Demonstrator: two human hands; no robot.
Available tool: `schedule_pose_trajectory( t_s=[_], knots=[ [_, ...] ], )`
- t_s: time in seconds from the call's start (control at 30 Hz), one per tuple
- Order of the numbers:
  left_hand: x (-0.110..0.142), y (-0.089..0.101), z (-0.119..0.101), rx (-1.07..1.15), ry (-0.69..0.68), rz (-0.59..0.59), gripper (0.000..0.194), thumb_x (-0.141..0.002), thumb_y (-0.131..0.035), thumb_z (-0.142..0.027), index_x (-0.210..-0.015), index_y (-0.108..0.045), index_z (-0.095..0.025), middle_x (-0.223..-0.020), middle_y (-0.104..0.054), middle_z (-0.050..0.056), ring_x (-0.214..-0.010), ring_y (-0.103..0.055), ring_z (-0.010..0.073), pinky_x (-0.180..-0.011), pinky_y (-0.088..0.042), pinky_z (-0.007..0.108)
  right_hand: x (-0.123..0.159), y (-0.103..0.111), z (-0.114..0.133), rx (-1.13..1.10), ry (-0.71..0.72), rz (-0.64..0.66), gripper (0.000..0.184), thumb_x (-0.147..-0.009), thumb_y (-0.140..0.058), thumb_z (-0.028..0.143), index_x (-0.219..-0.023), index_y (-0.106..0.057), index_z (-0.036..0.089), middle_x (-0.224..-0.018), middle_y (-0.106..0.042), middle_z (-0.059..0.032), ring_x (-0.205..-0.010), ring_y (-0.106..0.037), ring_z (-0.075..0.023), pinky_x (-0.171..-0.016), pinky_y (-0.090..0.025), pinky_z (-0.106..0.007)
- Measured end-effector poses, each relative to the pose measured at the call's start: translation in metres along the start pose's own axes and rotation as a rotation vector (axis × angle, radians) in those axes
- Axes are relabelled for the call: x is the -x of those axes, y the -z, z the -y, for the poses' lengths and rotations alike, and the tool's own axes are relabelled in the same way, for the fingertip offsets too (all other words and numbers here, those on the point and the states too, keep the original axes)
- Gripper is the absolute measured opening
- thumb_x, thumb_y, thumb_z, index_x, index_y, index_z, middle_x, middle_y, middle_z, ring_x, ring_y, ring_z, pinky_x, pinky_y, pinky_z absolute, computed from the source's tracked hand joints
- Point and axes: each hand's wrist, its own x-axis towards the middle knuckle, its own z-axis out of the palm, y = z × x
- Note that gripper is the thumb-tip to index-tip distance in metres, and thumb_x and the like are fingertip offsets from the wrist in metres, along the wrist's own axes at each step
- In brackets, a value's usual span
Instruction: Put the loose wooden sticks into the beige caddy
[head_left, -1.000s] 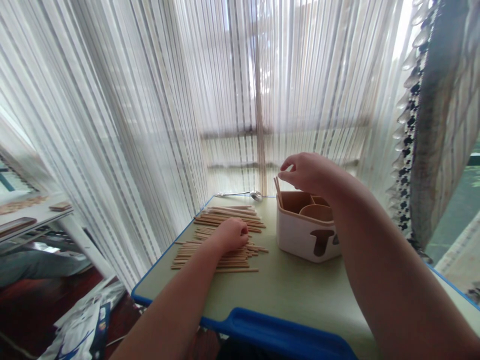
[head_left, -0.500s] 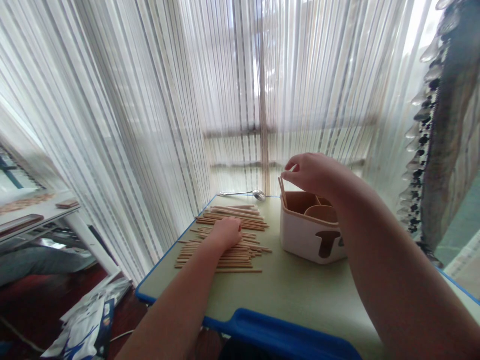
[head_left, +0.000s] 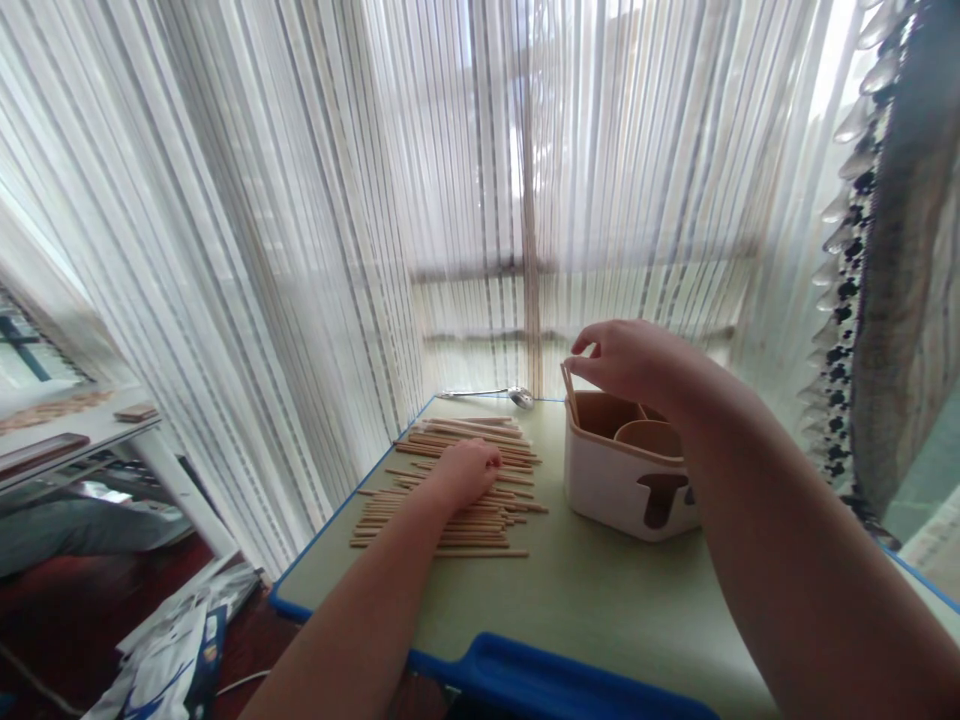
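Note:
My left hand (head_left: pixel 470 470) rests curled on a spread of several thin wooden sticks (head_left: pixel 450 488) lying on the green table (head_left: pixel 585 590). My right hand (head_left: pixel 626 358) hovers over the left corner of a white holder (head_left: pixel 626 480) with brown compartments. Its thumb and fingers pinch the tops of two wooden sticks (head_left: pixel 569 384) that stand upright in the holder's left compartment.
A metal spoon (head_left: pixel 499 396) lies at the table's far edge by the sheer striped curtain (head_left: pixel 375 200). The table has a blue rim (head_left: pixel 555 675). A patterned drape (head_left: pixel 900 250) hangs at right. A white shelf (head_left: pixel 67 430) and scattered bags (head_left: pixel 172 650) sit at left.
My right hand has dropped slightly over the holder, still pinching the upright sticks. My left hand stays on the stick pile. The view shifted a little.

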Motion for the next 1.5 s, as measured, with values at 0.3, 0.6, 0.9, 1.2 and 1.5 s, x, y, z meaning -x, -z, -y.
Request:
schedule_pose_trajectory(
  t_s=[0.3,0.6,0.9,1.2,1.5],
  knots=[
    [-0.004,0.004,-0.006,0.440,-0.185,-0.296,0.027,-0.090,-0.043,-0.030,-0.101,-0.065,-0.018,-0.093,-0.066,0.006,-0.088,-0.060,0.0167,-0.082,-0.046,0.029,0.010,0.005,0.011,-0.108,0.220,-0.052,0.031,-0.074,-0.057,0.037,-0.101,-0.067,0.025,-0.089,-0.069,-0.0024,-0.077,-0.061,-0.0170,-0.069,-0.043,-0.029],
    [-0.006,0.009,-0.005,0.680,-0.180,-0.500,0.026,-0.088,-0.048,-0.032,-0.099,-0.066,-0.016,-0.074,-0.058,0.003,-0.063,-0.053,0.0104,-0.064,-0.048,0.025,0.006,-0.006,0.018,-0.090,0.301,0.092,0.027,-0.074,-0.060,0.035,-0.098,-0.070,0.026,-0.081,-0.069,-0.0017,-0.064,-0.060,-0.0137,-0.060,-0.040,-0.026],
    [-0.006,0.008,-0.006,0.689,-0.214,-0.541,0.025,-0.088,-0.049,-0.033,-0.095,-0.065,-0.016,-0.075,-0.058,0.003,-0.064,-0.054,0.0102,-0.062,-0.047,0.024,0.000,-0.026,0.030,-0.118,0.294,0.282,0.026,-0.077,-0.056,0.025,-0.099,-0.069,0.022,-0.062,-0.067,-0.0008,-0.047,-0.056,-0.0099,-0.050,-0.039,-0.022],
    [-0.006,0.008,0.000,0.614,-0.153,-0.533,0.032,-0.091,-0.043,-0.037,-0.099,-0.064,-0.015,-0.077,-0.063,0.003,-0.062,-0.058,0.0103,-0.065,-0.048,0.024,-0.003,-0.022,0.034,-0.123,0.316,0.096,0.023,-0.078,-0.052,0.033,-0.083,-0.071,0.021,-0.068,-0.067,-0.0024,-0.056,-0.057,-0.0117,-0.055,-0.040,-0.025],
    [0.002,0.009,-0.001,0.275,-0.197,-0.442,0.032,-0.094,-0.036,-0.033,-0.096,-0.063,-0.017,-0.082,-0.067,0.006,-0.076,-0.061,0.0151,-0.073,-0.045,0.025,0.004,-0.003,0.034,-0.231,0.240,-0.316,0.022,-0.078,-0.051,0.028,-0.082,-0.069,0.017,-0.070,-0.065,-0.0032,-0.065,-0.056,-0.0130,-0.065,-0.040,-0.028]
  ],
)
